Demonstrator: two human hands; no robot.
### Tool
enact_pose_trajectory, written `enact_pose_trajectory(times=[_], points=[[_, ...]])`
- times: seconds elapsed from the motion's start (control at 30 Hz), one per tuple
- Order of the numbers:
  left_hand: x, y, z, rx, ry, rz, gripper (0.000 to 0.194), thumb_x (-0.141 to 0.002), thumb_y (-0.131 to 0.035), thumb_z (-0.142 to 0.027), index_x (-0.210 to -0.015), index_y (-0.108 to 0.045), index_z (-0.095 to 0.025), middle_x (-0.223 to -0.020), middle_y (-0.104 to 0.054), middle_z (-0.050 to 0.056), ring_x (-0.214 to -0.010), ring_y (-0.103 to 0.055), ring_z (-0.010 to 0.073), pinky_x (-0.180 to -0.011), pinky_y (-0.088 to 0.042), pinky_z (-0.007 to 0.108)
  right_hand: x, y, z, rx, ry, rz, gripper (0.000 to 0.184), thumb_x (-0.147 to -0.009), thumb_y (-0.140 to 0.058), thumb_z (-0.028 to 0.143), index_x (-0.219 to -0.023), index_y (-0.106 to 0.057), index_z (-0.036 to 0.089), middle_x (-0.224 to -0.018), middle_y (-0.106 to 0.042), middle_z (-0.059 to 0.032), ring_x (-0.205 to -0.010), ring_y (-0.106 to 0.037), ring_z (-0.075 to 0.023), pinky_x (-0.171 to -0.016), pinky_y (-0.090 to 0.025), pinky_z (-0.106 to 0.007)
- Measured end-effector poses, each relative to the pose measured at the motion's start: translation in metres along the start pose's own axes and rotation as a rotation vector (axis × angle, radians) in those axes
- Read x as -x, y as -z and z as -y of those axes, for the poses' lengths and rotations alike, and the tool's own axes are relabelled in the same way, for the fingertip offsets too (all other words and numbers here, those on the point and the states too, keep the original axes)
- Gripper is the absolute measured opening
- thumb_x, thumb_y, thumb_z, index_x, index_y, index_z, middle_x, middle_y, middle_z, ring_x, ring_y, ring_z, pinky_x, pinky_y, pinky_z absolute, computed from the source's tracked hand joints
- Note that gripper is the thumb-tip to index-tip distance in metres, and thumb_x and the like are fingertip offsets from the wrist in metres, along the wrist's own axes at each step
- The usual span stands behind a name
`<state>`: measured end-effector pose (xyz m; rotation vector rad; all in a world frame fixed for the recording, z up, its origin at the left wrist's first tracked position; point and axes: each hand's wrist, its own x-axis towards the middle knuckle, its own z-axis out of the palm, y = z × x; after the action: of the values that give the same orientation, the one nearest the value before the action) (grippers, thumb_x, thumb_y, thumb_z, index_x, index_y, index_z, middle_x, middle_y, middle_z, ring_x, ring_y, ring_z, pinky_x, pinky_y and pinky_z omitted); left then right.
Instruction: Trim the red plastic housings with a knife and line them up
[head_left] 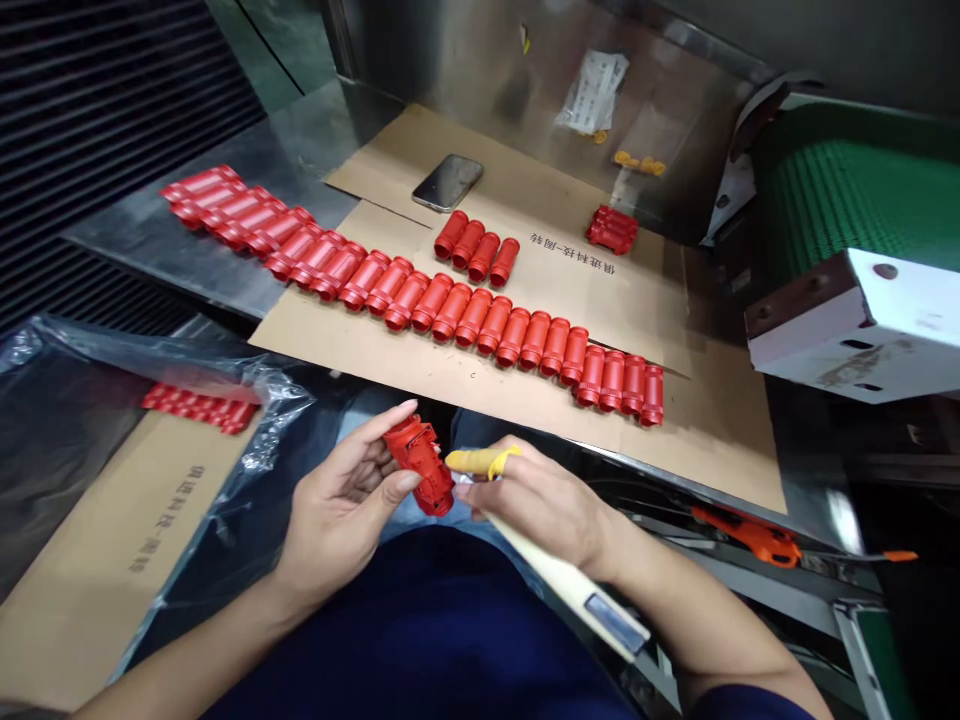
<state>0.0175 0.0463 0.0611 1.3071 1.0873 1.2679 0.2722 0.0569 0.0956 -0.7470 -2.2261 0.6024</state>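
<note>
My left hand point(341, 505) grips a red plastic part point(421, 465) between thumb and fingers, low in front of my body. This part is roughly cylindrical, with cut-outs and ribs on the side facing me. Close to its right side, my right hand point(536, 500) is closed around a slim cream-handled tool point(566, 580), whose working end is hidden by the fingers. Its handle slants down to the right and has a dark rectangle near the end. A yellow finger cot point(480, 460) covers my right index finger, which points at the part.
A long row of red cylinders point(409, 300) lies across the cardboard point(525, 400) and metal table. Behind it are a shorter red group point(476, 248), a phone point(448, 182) and a red cluster point(613, 230). A lined box point(97, 560) stands left; a green conveyor point(862, 190) right.
</note>
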Motion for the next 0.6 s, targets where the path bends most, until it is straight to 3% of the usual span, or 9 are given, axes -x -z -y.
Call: enact_pose_trajectory(times=[0.07,0.2,0.27,0.4,0.5,0.6], points=[[0.000,0.001,0.001,0.029,-0.008,0.010,0.061,-0.101,-0.089,-0.018,-0.159,-0.075,-0.029,-0.126,-0.091,0.009,-0.107,-0.091,0.0263,-0.097,-0.074,0.032,0.005,-0.005,-0.002,-0.170,-0.107,-0.106,0.015,-0.120,-0.062,0.026,-0.122,-0.075,0.018,-0.110,-0.085,-0.0105,-0.101,-0.083,-0.0213,-0.092,-0.073,-0.037],[0.000,0.004,0.004,0.056,-0.027,0.033,0.064,-0.103,-0.085,-0.015,-0.163,-0.071,-0.032,-0.130,-0.090,0.010,-0.112,-0.090,0.0285,-0.099,-0.075,0.037,0.014,-0.014,-0.004,-0.649,-0.373,-0.264,0.028,-0.115,-0.072,0.044,-0.119,-0.074,0.017,-0.097,-0.085,-0.0087,-0.079,-0.085,-0.0185,-0.072,-0.073,-0.031],[-0.001,0.003,0.004,0.054,-0.039,0.037,0.065,-0.104,-0.083,-0.013,-0.164,-0.070,-0.034,-0.132,-0.090,0.010,-0.113,-0.090,0.0281,-0.100,-0.075,0.037,0.016,-0.017,-0.003,-0.786,-0.388,-0.311,0.031,-0.113,-0.075,0.046,-0.117,-0.076,0.016,-0.096,-0.086,-0.0094,-0.075,-0.084,-0.0186,-0.068,-0.072,-0.031],[0.000,0.000,0.002,0.049,-0.098,0.026,0.070,-0.102,-0.083,-0.008,-0.164,-0.070,-0.035,-0.133,-0.089,0.009,-0.113,-0.089,0.0265,-0.102,-0.074,0.036,0.017,-0.020,0.003,-0.398,-0.239,-0.347,0.016,-0.113,-0.077,0.030,-0.123,-0.082,0.018,-0.111,-0.087,-0.0133,-0.100,-0.086,-0.0227,-0.087,-0.075,-0.037],[0.001,-0.001,0.001,0.025,-0.135,0.018,0.073,-0.098,-0.085,-0.005,-0.163,-0.070,-0.034,-0.132,-0.089,0.008,-0.113,-0.089,0.0263,-0.103,-0.074,0.036,0.015,-0.024,0.008,-0.129,-0.108,-0.327,0.023,-0.112,-0.074,0.017,-0.134,-0.081,0.016,-0.126,-0.083,-0.0167,-0.109,-0.084,-0.0236,-0.092,-0.075,-0.036],[0.003,0.000,0.000,0.006,-0.152,0.020,0.072,-0.097,-0.085,-0.002,-0.161,-0.073,-0.032,-0.133,-0.089,0.007,-0.116,-0.089,0.0247,-0.107,-0.072,0.033,0.014,-0.027,0.010,-0.018,-0.063,-0.276,0.030,-0.109,-0.077,0.012,-0.139,-0.079,0.015,-0.128,-0.082,-0.0157,-0.112,-0.083,-0.0234,-0.094,-0.076,-0.034]])
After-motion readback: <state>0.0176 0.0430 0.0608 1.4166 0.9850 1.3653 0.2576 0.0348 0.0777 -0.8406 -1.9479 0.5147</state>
